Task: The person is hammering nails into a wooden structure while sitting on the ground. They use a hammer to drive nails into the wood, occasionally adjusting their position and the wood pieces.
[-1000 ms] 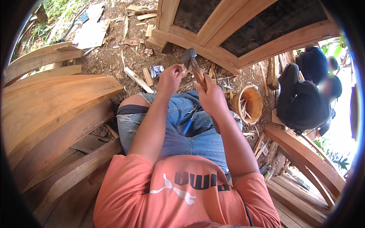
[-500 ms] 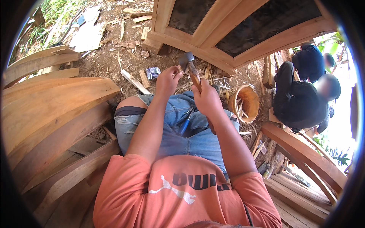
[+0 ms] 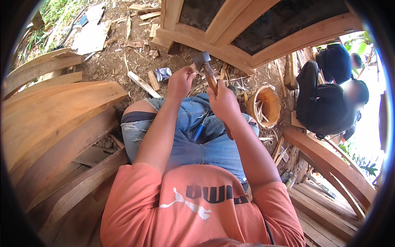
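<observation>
In my right hand (image 3: 223,98), the fingers are wrapped around the wooden handle of a hatchet (image 3: 202,60), whose dark metal head is raised beyond my knees. Its handle end shows behind my wrist. Beside that head, my left hand (image 3: 180,83) is closed in a pinch on a small piece of wood (image 3: 194,66), mostly hidden by the fingers. A blue-handled tool (image 3: 197,132) with a thin shaft lies on my lap, over the torn jeans (image 3: 164,142).
A panelled wooden door or frame (image 3: 242,57) stands just ahead. A bucket (image 3: 271,109) with wood sticks sits right of my knee. Curved boards (image 3: 66,107) are stacked at left, more beams (image 3: 329,158) at right. Two people (image 3: 329,103) crouch at right. A can (image 3: 163,74) lies among wood scraps.
The hatchet head and my left hand have shifted slightly up and closer together. My view has moved a little; both grips stay the same.
</observation>
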Available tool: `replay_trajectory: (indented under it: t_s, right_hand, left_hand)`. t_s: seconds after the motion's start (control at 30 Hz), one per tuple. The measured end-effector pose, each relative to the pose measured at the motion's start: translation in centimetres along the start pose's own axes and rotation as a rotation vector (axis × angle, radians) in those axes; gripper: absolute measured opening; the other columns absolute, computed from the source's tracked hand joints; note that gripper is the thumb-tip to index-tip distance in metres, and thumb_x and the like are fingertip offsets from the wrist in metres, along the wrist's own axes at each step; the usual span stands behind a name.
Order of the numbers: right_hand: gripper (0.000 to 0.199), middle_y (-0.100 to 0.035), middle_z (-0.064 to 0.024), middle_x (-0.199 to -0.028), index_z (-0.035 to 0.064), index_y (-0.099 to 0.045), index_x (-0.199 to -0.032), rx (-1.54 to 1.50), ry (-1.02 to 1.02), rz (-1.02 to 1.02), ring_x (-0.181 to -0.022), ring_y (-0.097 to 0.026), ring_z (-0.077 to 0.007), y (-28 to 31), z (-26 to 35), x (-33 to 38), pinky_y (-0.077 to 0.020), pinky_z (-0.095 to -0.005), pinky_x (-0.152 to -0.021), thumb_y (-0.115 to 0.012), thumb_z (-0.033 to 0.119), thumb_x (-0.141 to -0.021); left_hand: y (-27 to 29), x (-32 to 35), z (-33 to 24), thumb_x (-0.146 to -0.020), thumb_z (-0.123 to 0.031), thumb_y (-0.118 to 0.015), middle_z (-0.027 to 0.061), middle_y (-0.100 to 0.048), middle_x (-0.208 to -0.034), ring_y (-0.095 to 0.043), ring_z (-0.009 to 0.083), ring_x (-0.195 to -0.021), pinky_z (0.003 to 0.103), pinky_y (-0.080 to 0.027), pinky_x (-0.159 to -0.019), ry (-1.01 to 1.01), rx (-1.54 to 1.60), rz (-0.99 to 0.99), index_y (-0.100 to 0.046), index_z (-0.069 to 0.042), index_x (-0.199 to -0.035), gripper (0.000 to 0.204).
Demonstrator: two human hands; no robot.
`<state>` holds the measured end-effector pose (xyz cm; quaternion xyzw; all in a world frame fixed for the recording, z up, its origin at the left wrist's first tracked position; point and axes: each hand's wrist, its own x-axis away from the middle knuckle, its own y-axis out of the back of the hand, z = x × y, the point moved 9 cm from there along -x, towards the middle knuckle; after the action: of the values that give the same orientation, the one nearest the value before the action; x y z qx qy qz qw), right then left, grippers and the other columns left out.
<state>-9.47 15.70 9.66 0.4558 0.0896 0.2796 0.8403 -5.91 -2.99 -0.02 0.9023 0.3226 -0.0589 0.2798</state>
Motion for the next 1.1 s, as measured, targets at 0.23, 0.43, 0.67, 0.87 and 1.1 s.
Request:
replay_trajectory:
  t_s: [0.23, 0.43, 0.67, 0.87, 1.1]
  right_hand:
    - [0.034, -0.074, -0.0324, -0.094, -0.0018, -0.06, -0.111, 0.009, -0.03, 0.017, -0.094, -0.072, -0.0554, -0.2, 0.1, 0.1, -0.0554, -0.0634, -0.082, -0.065, 0.031, -0.109]
    - [0.034, -0.074, -0.0324, -0.095, -0.0015, -0.06, -0.11, -0.004, -0.005, 0.037, -0.094, -0.072, -0.0551, 1.1, 1.7, -0.7, -0.0561, -0.063, -0.082, -0.064, 0.032, -0.11]
    - [0.04, -0.074, -0.0356, -0.102, -0.0053, -0.063, -0.119, 0.012, -0.051, 0.062, -0.101, -0.072, -0.0553, -0.3, 0.0, -2.1, -0.0565, -0.0589, -0.088, -0.069, 0.032, -0.107]
    - [0.056, -0.076, -0.0165, -0.107, -0.0012, -0.051, -0.153, -0.398, -0.059, 0.187, -0.084, -0.07, -0.0236, -1.6, -1.6, -0.4, -0.0587, -0.0397, -0.078, -0.072, 0.015, -0.104]
    - [0.052, -0.072, -0.006, -0.094, 0.0045, -0.052, -0.156, -0.415, -0.217, 0.218, -0.069, -0.065, -0.0121, -2.1, -4.1, 4.0, -0.0559, -0.032, -0.065, -0.071, 0.013, -0.108]
  left_hand:
    - [0.1, -0.3, -1.1, -0.101, -0.02, -0.079, 0.0187, -0.08, -0.096, -0.077, 0.0423, -0.092, 0.05, -0.06, -0.078, -0.017, 0.029, 0.009, -0.077, -0.004, -0.113, 0.019]
    - [0.7, -1.0, -0.6, -0.102, -0.021, -0.077, 0.0184, -0.08, -0.096, -0.077, 0.0426, -0.092, 0.05, -0.06, -0.079, -0.045, 0.014, -0.074, -0.077, -0.006, -0.113, 0.019]
    - [-0.5, -0.9, 1.2, -0.103, -0.022, -0.077, 0.0165, -0.081, -0.101, -0.078, 0.0409, -0.094, 0.049, -0.06, -0.081, -0.004, -0.001, -0.011, -0.078, -0.008, -0.116, 0.02]
    - [-0.1, -1.0, 0.9, -0.104, -0.024, -0.077, 0.0182, -0.081, -0.104, -0.078, 0.041, -0.097, 0.047, -0.06, -0.083, 0.04, 0.002, -0.001, -0.077, -0.006, -0.119, 0.023]
    - [-0.5, -0.7, 1.0, -0.103, -0.025, -0.079, 0.0171, -0.081, -0.107, -0.078, 0.0424, -0.098, 0.046, -0.061, -0.084, 0.002, 0.019, 0.03, -0.077, -0.005, -0.119, 0.025]
